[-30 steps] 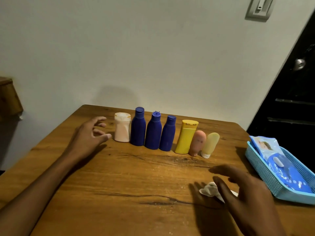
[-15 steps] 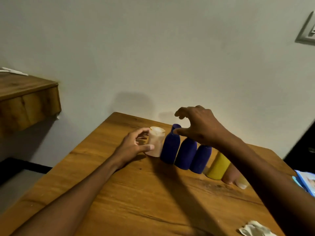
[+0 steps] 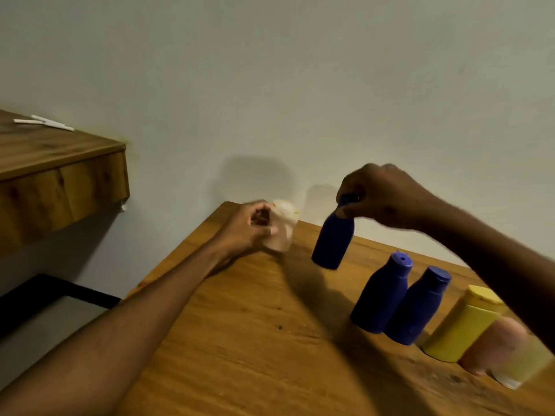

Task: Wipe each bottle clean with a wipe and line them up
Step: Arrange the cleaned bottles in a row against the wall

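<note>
Nearest on the wooden counter (image 3: 255, 340), we see five bottles standing in a touching row: a pale yellow tube (image 3: 522, 370), a rounded pink bottle (image 3: 495, 343), a square-shouldered yellow bottle (image 3: 462, 328), and two matte blue bottles (image 3: 417, 307) (image 3: 381, 295) with flip caps. We judge this part of the line-up done.

Farther back, our right hand (image 3: 384, 199) pinches the cap of a third blue bottle (image 3: 332, 244) and holds it tilted, clear of the counter. Our left hand (image 3: 249, 226) wraps its grip around a squat cream bottle (image 3: 283, 226) near the far corner, also tilted.

No wipe appears in view, so we cannot confirm which bottles are clean. We judge two bottles remain to be placed back in line. All bottles look like smooth plastic; the counter shows coarse grain. A wooden shelf (image 3: 60, 163) projects from the plain wall (image 3: 270, 85).
</note>
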